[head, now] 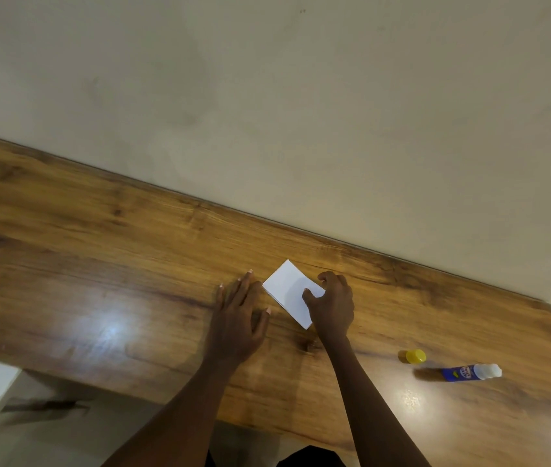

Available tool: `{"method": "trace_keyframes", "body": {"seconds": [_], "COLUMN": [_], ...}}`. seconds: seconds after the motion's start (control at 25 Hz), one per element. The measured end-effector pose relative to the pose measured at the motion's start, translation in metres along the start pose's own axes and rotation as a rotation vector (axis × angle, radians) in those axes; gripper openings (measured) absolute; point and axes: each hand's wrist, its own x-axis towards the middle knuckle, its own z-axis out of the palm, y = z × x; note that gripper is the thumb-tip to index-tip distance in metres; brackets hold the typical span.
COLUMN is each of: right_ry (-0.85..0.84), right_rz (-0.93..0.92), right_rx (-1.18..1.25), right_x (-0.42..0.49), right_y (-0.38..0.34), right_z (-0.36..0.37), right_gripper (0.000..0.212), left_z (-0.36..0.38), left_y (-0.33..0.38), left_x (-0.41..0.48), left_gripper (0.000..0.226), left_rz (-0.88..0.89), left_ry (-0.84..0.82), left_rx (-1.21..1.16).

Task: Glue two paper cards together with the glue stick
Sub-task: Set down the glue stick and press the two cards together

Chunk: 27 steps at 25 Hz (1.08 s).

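since the right hand [329,303] only pinches the stacked paper cards [289,291] with curled fingers while the left hand [238,315] lies flat and released beside them, they could slide misaligned, and the uncapped glue stick [471,372] may dry out.

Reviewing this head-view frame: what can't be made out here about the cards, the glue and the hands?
- White cards: near corner hidden under the right hand; one card or two stacked, unclear.
- Any glue between them: hidden.
- Glue stick label: too small to read.
- Left hand: whether it touches the cards' edge is unclear.
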Motion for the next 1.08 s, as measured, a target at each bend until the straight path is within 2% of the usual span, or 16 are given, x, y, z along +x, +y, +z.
{"method": "trace_keyframes", "body": {"seconds": [0.16,0.24,0.32,0.4,0.44,0.6,0.76,0.92,1.08], "right_ry": [0.060,0.032,-0.131,-0.296,-0.312,-0.164,-0.172,-0.055,-0.142], "right_rz": [0.000,-0.089,-0.290,-0.482,-0.513,-0.359,-0.394,-0.363,-0.368], "right_rx": [-0.101,-0.091,-0.118,-0.220,-0.261,-0.309,-0.361,-0.387,-0.463], "right_x": [-0.001,0.000,-0.001,-0.002,0.000,0.019,0.018,-0.005,-0.030], "right_y": [-0.001,-0.004,-0.006,-0.004,-0.002,0.003,0.003,0.037,0.059], "right_z": [0.002,0.004,0.010,0.017,0.018,0.011,0.006,-0.014,-0.037], "right_gripper": [0.032,0.035,0.047,0.047,0.047,0.060,0.055,0.045,0.047], "left_z": [0.002,0.004,0.005,0.006,0.006,0.006,0.006,0.006,0.007], "left_y": [-0.001,-0.002,-0.002,-0.003,-0.004,-0.003,-0.003,-0.002,-0.002], "left_x": [0.002,0.003,0.003,0.002,0.002,0.002,0.002,0.001,0.002], "left_gripper": [0.056,0.054,0.051,0.050,0.050,0.051,0.052,0.050,0.050], "left_rz": [0.012,-0.002,-0.008,-0.008,-0.009,-0.009,-0.012,0.004,0.004], "left_ry": [-0.026,-0.021,-0.016,-0.020,-0.022,-0.024,-0.018,-0.002,0.007], "left_rx": [0.035,0.042,0.044,0.050,0.049,0.056,0.050,0.064,0.065]}}
